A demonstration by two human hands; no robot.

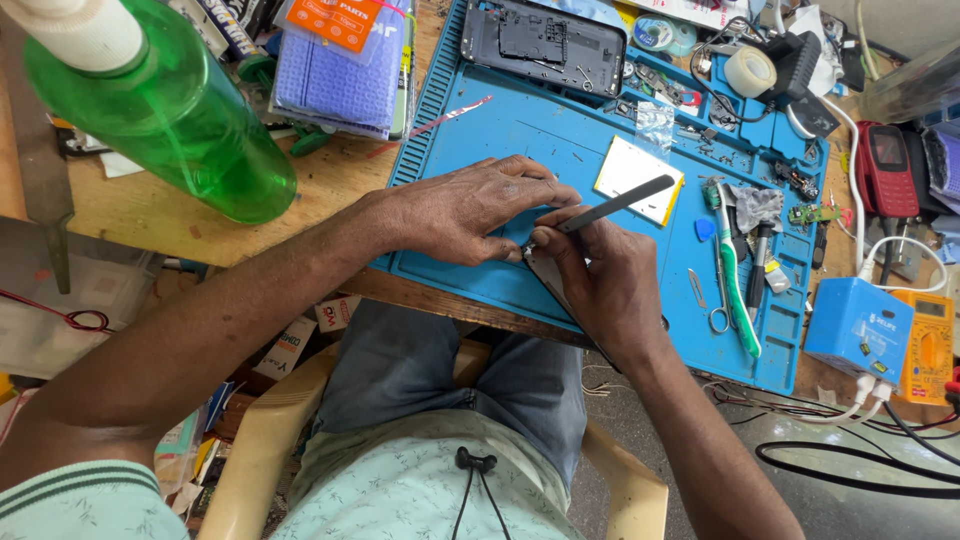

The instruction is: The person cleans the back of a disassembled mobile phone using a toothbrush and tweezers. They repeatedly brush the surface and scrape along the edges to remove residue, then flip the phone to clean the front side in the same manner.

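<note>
At the near edge of the blue silicone work mat (480,130), my left hand (470,210) pins a small dark part (527,247), mostly hidden; my right hand (600,275), closed tight on black metal tweezers (615,203), risks slipping and flicking it off the tabletop.

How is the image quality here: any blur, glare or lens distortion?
Head view: even daylight with soft shadows; the green bottle looms large and slightly soft at the near corner, with glare along its side; wide-angle bending shows at the blue mat edges; both hands, left hand and right hand, and the tweezers are sharp.
</note>
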